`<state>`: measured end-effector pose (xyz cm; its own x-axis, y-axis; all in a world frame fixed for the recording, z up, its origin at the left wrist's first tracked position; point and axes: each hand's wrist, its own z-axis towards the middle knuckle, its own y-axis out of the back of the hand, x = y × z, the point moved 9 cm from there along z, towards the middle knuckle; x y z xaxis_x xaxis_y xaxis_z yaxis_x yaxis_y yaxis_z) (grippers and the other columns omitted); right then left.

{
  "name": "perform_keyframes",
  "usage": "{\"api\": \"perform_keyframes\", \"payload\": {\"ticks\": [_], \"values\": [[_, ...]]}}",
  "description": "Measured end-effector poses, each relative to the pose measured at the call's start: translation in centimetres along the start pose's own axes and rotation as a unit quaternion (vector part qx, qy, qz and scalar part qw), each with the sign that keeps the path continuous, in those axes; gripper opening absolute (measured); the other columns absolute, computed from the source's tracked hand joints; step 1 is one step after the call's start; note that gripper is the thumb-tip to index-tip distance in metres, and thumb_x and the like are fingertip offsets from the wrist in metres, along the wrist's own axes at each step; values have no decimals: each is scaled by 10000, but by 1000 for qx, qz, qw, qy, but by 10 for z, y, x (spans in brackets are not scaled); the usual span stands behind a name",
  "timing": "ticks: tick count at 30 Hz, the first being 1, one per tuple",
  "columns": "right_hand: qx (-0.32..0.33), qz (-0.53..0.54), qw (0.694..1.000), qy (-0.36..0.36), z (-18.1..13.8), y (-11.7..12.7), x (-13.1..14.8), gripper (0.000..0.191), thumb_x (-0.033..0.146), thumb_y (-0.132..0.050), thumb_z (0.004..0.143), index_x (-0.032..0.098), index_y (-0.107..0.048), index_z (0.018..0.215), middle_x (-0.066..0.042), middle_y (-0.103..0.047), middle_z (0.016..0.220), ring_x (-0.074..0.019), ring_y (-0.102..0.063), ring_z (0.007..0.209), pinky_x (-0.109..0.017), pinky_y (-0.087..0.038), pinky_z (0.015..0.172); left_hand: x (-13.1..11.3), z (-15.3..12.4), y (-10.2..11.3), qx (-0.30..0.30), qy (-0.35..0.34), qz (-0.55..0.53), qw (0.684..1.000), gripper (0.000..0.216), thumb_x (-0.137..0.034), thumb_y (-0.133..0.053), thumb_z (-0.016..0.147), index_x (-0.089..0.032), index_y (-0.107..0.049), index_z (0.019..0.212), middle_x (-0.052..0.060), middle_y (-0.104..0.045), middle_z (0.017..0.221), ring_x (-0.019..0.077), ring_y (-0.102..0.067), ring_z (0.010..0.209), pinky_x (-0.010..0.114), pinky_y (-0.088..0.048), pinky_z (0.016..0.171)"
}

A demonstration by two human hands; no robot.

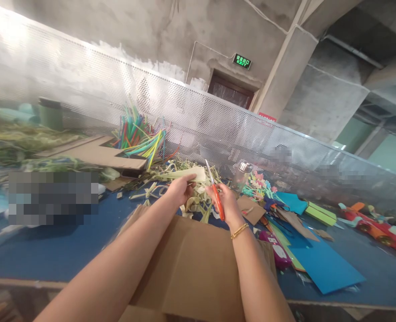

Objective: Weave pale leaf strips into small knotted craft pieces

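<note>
My left hand (pixel 180 190) pinches a pale green paper strip (pixel 188 174) that points right, above a heap of cut green strips (pixel 198 201). My right hand (pixel 224 202) grips orange-handled scissors (pixel 214 190); their silver blades rise toward the strip's right end. A gold bracelet (pixel 240 230) circles my right wrist. Both hands hover over a large brown cardboard sheet (pixel 191 264) on the blue table (pixel 60 250).
Coloured straws (pixel 139 136) stand by a cardboard piece (pixel 97 154) at the back. Blue sheets (pixel 322 264), green paper (pixel 320 213), paper flowers (pixel 258 183), a glass jar (pixel 241 175) and a red toy car (pixel 379 228) lie to the right. A perforated metal panel (pixel 218 125) backs the table.
</note>
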<state>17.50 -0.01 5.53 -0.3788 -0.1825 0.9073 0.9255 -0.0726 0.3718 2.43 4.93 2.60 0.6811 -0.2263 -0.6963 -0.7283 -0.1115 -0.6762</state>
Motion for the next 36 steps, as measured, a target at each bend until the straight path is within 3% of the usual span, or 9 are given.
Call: {"api": "perform_keyframes", "payload": {"ticks": [2, 5, 9, 13, 17, 21, 29, 36], "values": [[-55, 14, 998, 30, 2, 11, 4, 464, 553, -681, 678, 231, -548, 984, 66, -483, 557, -85, -380, 428, -217, -276, 418, -4, 2, 2, -3, -30, 38, 999, 174, -70, -707, 657, -127, -570, 748, 0, -572, 561, 47, -449, 371, 147, -360, 349], [-114, 52, 989, 79, 1, 23, 12, 494, 475, -732, 638, 230, -529, 1016, 62, -541, 616, -95, -454, 485, -216, -347, 467, -7, 1, -7, 63, -75, 144, 985, 225, -101, -767, 586, -113, -612, 749, 7, -596, 575, 47, -434, 376, 177, -340, 367], [-113, 99, 982, 110, 0, 22, 19, 523, 376, -751, 604, 235, -485, 1030, 55, -589, 697, -100, -511, 537, -214, -397, 500, 6, -8, -29, 199, -89, 286, 933, 256, -202, -819, 553, -109, -658, 729, -16, -551, 511, 36, -373, 377, 192, -241, 368], [-119, 126, 979, 107, 0, 23, 17, 438, 305, -712, 613, 227, -499, 987, 83, -539, 608, -80, -459, 468, -187, -345, 436, 9, -14, -41, 255, -99, 296, 915, 278, -187, -835, 519, -130, -644, 712, -27, -552, 524, 33, -379, 405, 186, -239, 388], [-154, 198, 963, 98, 1, 35, 11, 454, 273, -697, 608, 229, -494, 1011, 91, -530, 604, -69, -447, 443, -183, -356, 425, -2, -14, -40, 235, -114, 227, 938, 370, -177, -851, 486, -156, -622, 775, -15, -611, 640, 47, -483, 480, 167, -331, 436], [-151, 252, 952, 80, 3, 36, 8, 462, 287, -712, 590, 224, -494, 992, 81, -555, 633, -84, -502, 478, -203, -421, 453, -13, -10, -31, 182, -145, 193, 953, 338, -265, -841, 528, -152, -601, 737, -32, -568, 619, 35, -472, 468, 156, -346, 436], [-147, 222, 962, 68, 2, 32, 9, 435, 280, -729, 577, 218, -523, 956, 87, -556, 600, -84, -511, 465, -216, -474, 487, -28, -14, -27, 129, -228, 211, 942, 216, -304, -738, 647, -152, -590, 685, -34, -511, 565, 36, -401, 436, 166, -258, 401], [-159, 230, 958, 63, 0, 32, 7, 430, 282, -717, 583, 219, -515, 957, 84, -559, 622, -90, -517, 449, -230, -473, 485, -35, -17, -25, 98, -265, 257, 924, 180, -316, -667, 713, -157, -590, 677, -10, -551, 564, 63, -452, 468, 182, -291, 439]]}}
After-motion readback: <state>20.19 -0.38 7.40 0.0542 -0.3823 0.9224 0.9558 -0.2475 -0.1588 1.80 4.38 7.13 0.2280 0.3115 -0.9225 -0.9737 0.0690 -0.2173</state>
